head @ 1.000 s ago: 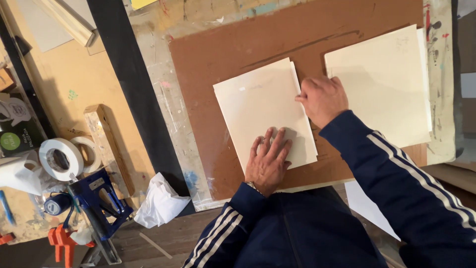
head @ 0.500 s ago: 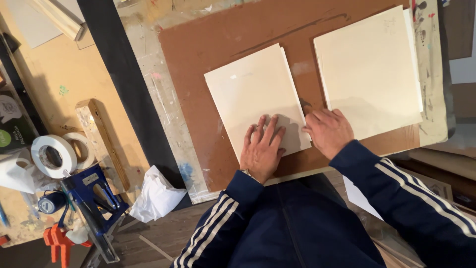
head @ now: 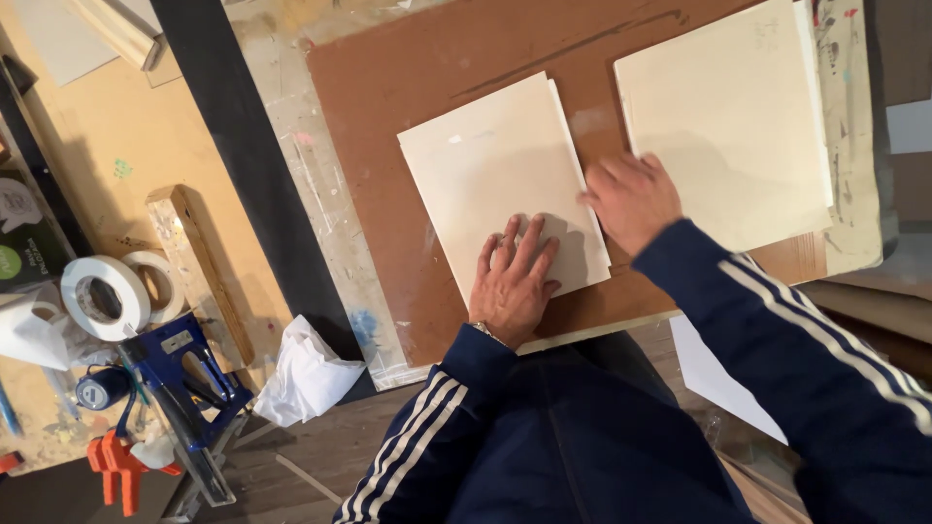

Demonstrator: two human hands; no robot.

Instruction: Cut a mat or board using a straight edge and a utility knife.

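A stack of cream paper sheets [head: 490, 170] lies on a brown board [head: 388, 87]. My left hand [head: 515, 281] presses flat on the stack's near corner, fingers spread. My right hand [head: 631, 199] rests at the stack's right edge, fingers curled against the sheet edges and slightly blurred. A second, larger cream sheet stack [head: 728, 116] lies to the right on the same board. Both arms wear dark blue sleeves with white stripes.
Two rolls of white tape [head: 102, 291] sit at the left beside a wooden block [head: 199, 267]. A blue tool [head: 180, 383] and an orange clamp [head: 116, 471] lie lower left. Crumpled white paper [head: 306, 374] sits near the board's corner. A black strip [head: 233, 146] runs along the table.
My right hand moved down the stack's right edge toward me, then back up along it. My left hand stayed pressed on the near corner. The view shifted a little.
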